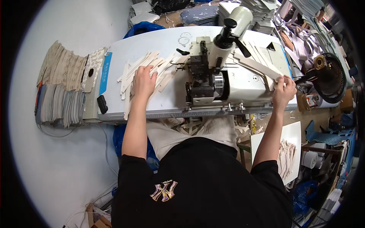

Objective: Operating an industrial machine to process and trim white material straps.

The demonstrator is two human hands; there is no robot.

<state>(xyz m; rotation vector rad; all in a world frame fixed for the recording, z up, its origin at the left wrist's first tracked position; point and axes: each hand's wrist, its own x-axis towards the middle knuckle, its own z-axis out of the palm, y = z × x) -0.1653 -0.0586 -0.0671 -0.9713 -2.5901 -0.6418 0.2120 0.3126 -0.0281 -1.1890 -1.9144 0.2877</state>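
On the left of the white machine table lies a loose pile of narrow cream strips (164, 78). My left hand (143, 81) rests on that pile, fingers bent slightly and thumb apart, without a clear grip on any strip. A machine with a dark metal head (201, 76) and a pale rounded arm stands between my hands. Right of it, my right hand (283, 91) pinches the near end of a long cream strip (262, 68). More strips lie beside that one, stretching back behind the machine arm. How many pieces the right fingers hold is hidden.
Stacked grey and beige sheets (62, 100) stand left, against the wall. A black fan (329, 78) sits at the table's right end. Below my right forearm, a white board (294, 133) carries more strips. Piled sheets (199, 16) and scraps crowd the far side.
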